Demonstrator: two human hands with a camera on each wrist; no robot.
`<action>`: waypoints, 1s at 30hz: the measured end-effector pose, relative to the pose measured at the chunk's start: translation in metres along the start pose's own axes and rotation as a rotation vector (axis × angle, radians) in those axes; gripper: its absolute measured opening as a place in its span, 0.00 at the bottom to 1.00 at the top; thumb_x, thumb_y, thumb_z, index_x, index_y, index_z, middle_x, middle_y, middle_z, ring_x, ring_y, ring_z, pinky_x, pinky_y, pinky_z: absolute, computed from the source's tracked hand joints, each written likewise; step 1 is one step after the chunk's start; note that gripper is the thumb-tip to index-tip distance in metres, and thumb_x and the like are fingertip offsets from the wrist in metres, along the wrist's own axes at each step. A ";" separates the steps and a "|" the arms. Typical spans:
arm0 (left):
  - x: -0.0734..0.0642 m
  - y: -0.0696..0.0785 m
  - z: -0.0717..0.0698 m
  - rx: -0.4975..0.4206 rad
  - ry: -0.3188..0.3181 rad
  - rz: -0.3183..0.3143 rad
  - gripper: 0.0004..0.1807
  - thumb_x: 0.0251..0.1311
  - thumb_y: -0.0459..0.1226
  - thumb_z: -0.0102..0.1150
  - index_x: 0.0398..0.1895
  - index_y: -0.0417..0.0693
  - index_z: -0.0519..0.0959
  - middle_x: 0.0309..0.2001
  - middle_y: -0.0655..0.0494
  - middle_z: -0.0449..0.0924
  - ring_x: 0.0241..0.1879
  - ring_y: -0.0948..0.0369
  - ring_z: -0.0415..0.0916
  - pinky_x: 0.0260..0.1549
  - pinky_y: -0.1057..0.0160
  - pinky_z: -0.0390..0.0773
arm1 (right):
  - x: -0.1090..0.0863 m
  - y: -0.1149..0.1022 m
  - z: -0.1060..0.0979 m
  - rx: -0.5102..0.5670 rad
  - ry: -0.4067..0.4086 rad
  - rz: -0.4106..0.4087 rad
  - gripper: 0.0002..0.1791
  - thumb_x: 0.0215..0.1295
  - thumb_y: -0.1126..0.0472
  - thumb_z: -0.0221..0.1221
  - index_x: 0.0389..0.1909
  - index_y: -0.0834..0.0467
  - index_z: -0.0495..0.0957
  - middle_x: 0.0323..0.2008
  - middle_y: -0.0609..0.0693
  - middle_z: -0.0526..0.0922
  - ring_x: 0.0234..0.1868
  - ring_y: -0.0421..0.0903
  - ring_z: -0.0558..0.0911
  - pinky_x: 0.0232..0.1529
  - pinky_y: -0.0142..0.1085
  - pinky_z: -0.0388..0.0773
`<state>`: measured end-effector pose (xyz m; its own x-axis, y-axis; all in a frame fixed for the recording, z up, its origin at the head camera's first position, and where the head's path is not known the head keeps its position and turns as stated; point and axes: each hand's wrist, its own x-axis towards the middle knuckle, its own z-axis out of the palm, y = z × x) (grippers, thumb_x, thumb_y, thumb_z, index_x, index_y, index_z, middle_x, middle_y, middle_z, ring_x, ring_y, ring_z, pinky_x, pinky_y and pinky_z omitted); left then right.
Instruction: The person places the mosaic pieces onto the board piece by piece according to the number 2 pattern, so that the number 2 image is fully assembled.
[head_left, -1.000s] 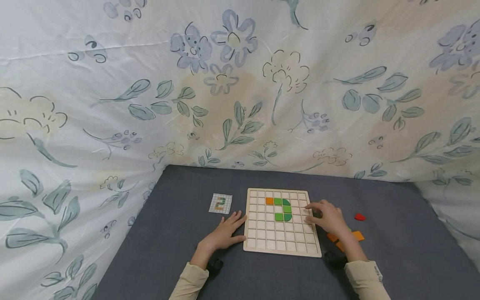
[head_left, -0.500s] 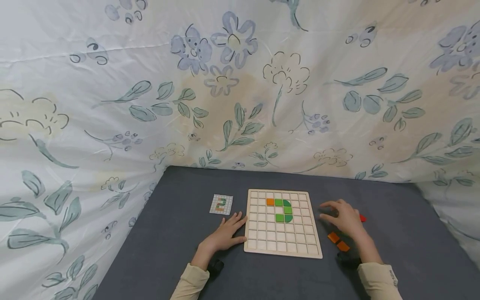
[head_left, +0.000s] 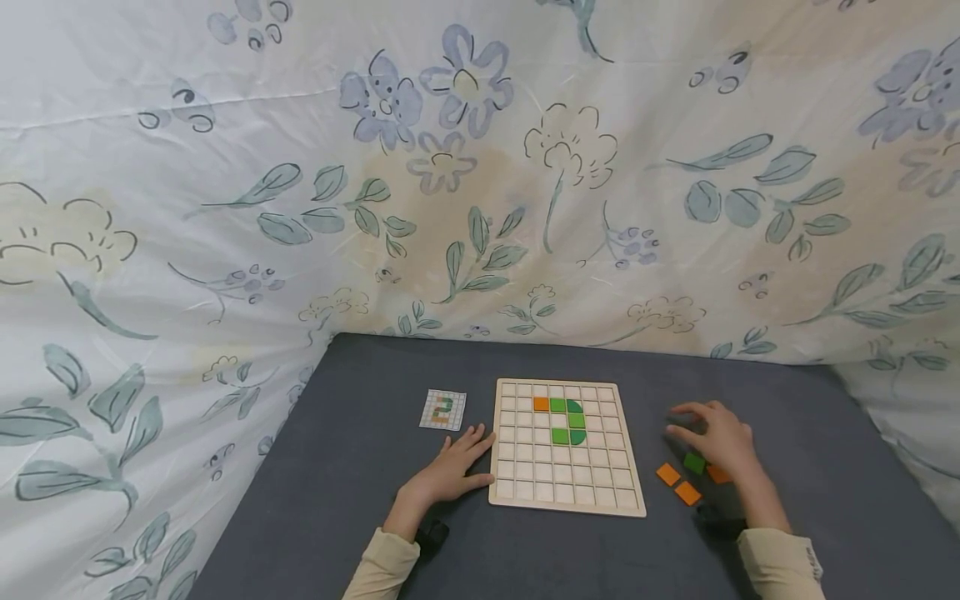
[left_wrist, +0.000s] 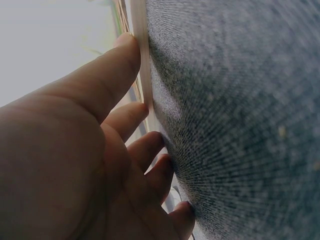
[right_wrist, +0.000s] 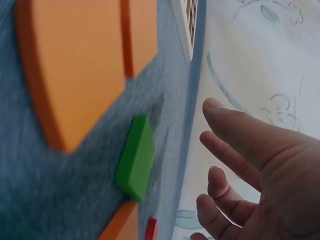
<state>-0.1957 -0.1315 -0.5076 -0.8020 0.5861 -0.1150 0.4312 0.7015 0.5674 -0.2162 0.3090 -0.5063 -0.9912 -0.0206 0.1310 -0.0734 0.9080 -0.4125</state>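
Observation:
A wooden grid board (head_left: pixel 525 476) lies on the dark table; its upper cells hold an orange square tile (head_left: pixel 541 404), several green square tiles (head_left: pixel 557 405) and two dark green rounded ones (head_left: pixel 577 437). My left hand (head_left: pixel 446 472) rests beside the board, fingertips and thumb at its left edge. Off the board's right side, my right hand (head_left: pixel 716 437) hovers with thumb and fingers apart, holding nothing. Below it lie a loose green tile (head_left: pixel 694 462) and orange tiles (head_left: pixel 687 493). In the right wrist view a red piece (right_wrist: pixel 151 230) shows past them, hidden by the hand in the head view.
A small printed card (head_left: pixel 442 409) with a coloured grid figure lies left of the board. Flowered cloth (head_left: pixel 480 167) hangs behind the table and along its left side. The dark tabletop (head_left: pixel 555 558) extends in front of the board.
My right hand has moved right, from over the board's right edge to above the loose tiles, uncovering the green one and covering the red piece. The left hand has stayed at the board's edge.

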 end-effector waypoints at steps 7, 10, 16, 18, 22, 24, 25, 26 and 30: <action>0.000 0.000 0.000 0.006 -0.001 -0.006 0.37 0.64 0.48 0.52 0.72 0.45 0.53 0.72 0.42 0.45 0.72 0.45 0.40 0.66 0.37 0.40 | -0.005 0.010 -0.005 -0.021 0.003 0.051 0.26 0.56 0.45 0.63 0.50 0.59 0.78 0.37 0.61 0.73 0.35 0.54 0.73 0.28 0.45 0.58; 0.000 0.000 0.000 0.010 -0.002 -0.007 0.37 0.64 0.48 0.52 0.72 0.45 0.53 0.72 0.42 0.45 0.72 0.45 0.40 0.66 0.37 0.40 | -0.008 0.014 -0.008 -0.018 0.007 0.072 0.26 0.57 0.46 0.63 0.50 0.61 0.78 0.37 0.61 0.73 0.35 0.54 0.73 0.29 0.46 0.59; 0.000 0.000 0.000 0.019 0.000 -0.005 0.37 0.64 0.48 0.52 0.72 0.45 0.54 0.72 0.42 0.46 0.72 0.44 0.40 0.65 0.37 0.41 | -0.010 0.022 -0.014 -0.013 0.012 0.104 0.28 0.57 0.45 0.63 0.50 0.62 0.77 0.36 0.62 0.72 0.34 0.55 0.71 0.30 0.50 0.60; 0.000 0.000 0.000 0.021 0.001 -0.004 0.37 0.64 0.48 0.52 0.72 0.45 0.53 0.72 0.42 0.46 0.72 0.45 0.40 0.65 0.37 0.41 | -0.010 0.025 -0.014 -0.015 0.016 0.112 0.28 0.57 0.45 0.62 0.50 0.62 0.77 0.36 0.62 0.72 0.35 0.55 0.71 0.30 0.52 0.60; 0.000 -0.001 0.001 0.018 0.002 -0.005 0.37 0.64 0.48 0.52 0.72 0.45 0.53 0.72 0.42 0.46 0.72 0.45 0.40 0.66 0.37 0.41 | -0.012 0.030 -0.013 -0.014 0.020 0.129 0.28 0.57 0.44 0.62 0.49 0.62 0.76 0.37 0.63 0.72 0.37 0.57 0.71 0.32 0.54 0.60; 0.000 -0.001 0.001 0.016 0.003 -0.006 0.37 0.64 0.48 0.52 0.72 0.46 0.53 0.72 0.42 0.46 0.72 0.45 0.40 0.66 0.37 0.41 | -0.012 0.032 -0.012 -0.013 0.020 0.143 0.28 0.57 0.45 0.63 0.49 0.62 0.77 0.38 0.64 0.72 0.38 0.59 0.70 0.32 0.56 0.59; 0.000 -0.002 0.001 0.017 0.003 -0.007 0.37 0.64 0.48 0.52 0.72 0.45 0.53 0.72 0.42 0.46 0.72 0.45 0.40 0.66 0.37 0.41 | -0.012 0.033 -0.011 -0.015 0.020 0.151 0.28 0.56 0.45 0.63 0.49 0.62 0.77 0.38 0.64 0.72 0.38 0.59 0.70 0.33 0.57 0.59; 0.000 -0.002 0.001 0.016 0.002 -0.008 0.37 0.64 0.48 0.52 0.72 0.46 0.53 0.72 0.42 0.46 0.72 0.45 0.40 0.66 0.37 0.41 | -0.012 0.034 -0.011 -0.016 0.020 0.164 0.28 0.56 0.45 0.63 0.49 0.62 0.76 0.39 0.65 0.71 0.39 0.60 0.70 0.33 0.57 0.59; 0.000 -0.002 0.002 0.016 0.003 -0.008 0.37 0.64 0.48 0.52 0.72 0.46 0.53 0.72 0.42 0.46 0.72 0.45 0.40 0.66 0.37 0.41 | -0.011 0.037 -0.010 -0.020 0.013 0.214 0.29 0.55 0.46 0.64 0.50 0.63 0.75 0.41 0.68 0.70 0.43 0.64 0.68 0.36 0.61 0.59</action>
<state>-0.1958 -0.1326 -0.5101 -0.8068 0.5791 -0.1176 0.4308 0.7126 0.5537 -0.2071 0.3465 -0.5141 -0.9824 0.1790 0.0533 0.1413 0.8990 -0.4146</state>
